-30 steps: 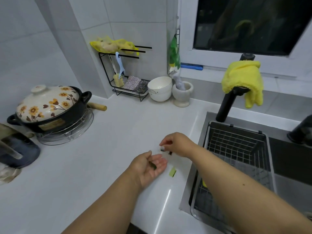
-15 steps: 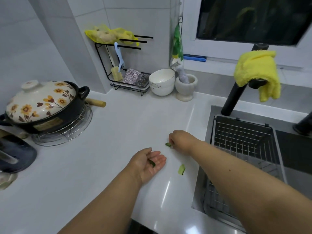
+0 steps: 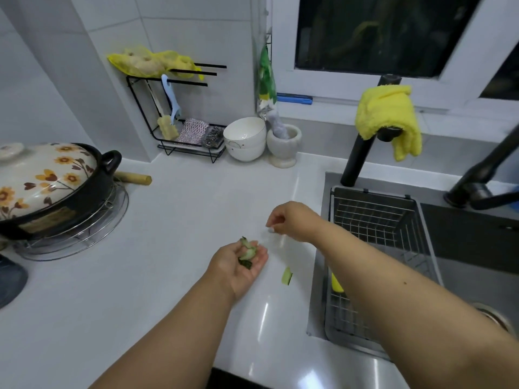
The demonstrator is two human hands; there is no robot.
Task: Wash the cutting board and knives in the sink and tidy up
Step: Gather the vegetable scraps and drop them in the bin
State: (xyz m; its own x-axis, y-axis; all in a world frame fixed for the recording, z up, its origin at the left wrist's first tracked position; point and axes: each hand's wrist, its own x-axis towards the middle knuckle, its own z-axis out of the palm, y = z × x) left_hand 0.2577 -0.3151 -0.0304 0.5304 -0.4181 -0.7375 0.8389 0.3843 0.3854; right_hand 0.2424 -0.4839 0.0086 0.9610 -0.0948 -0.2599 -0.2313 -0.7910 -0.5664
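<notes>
At centre frame the left hand (image 3: 241, 262) lies palm up, fingers relaxed, cradling green vegetable scraps (image 3: 247, 252). Just right of it, above the white counter (image 3: 168, 248), the right hand (image 3: 292, 221) hovers with loosely curled fingers holding nothing visible. One more scrap (image 3: 286, 276) lies on the counter near the sink (image 3: 463, 248) at right.

Green cucumber peelings (image 3: 247, 255) heaped in my upturned left palm, one pale green strip (image 3: 286, 276) flat on the white tabletop at four o'clock from them, beside the sink (image 3: 463, 237) edge

pot (image 3: 42, 189) cut off left, right fingertips (image 3: 271, 229) perhaps blurred
</notes>
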